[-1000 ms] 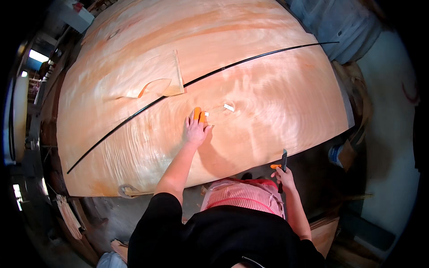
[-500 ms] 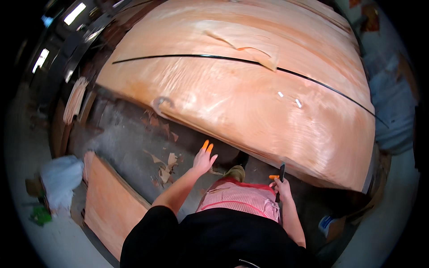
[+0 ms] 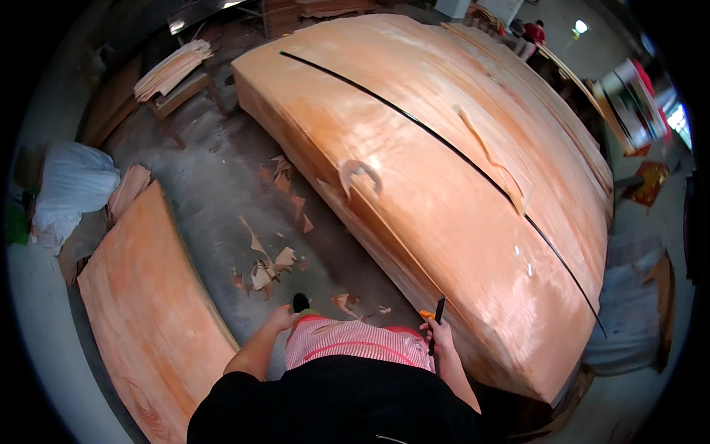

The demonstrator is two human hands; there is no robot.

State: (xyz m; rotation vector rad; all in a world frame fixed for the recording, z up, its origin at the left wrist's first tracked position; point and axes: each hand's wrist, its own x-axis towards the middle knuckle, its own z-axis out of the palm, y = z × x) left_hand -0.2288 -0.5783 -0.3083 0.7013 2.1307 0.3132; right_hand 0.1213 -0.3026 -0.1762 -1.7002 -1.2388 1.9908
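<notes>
One knife (image 3: 436,324), upright, blade up, clamped in right hand (image 3: 441,339) fingers.

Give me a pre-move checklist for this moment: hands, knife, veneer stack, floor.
1. Right hand grips the knife, blade pointing up: ok.
2. Left hand holds nothing large; a small item inside: cannot tell.
3. Blade clear of the big veneer stack: ok.
4. Floor free of trip hazards: not ok, veneer scraps lie near the feet.
5. Black strip lies flat across the stack: ok.
</notes>
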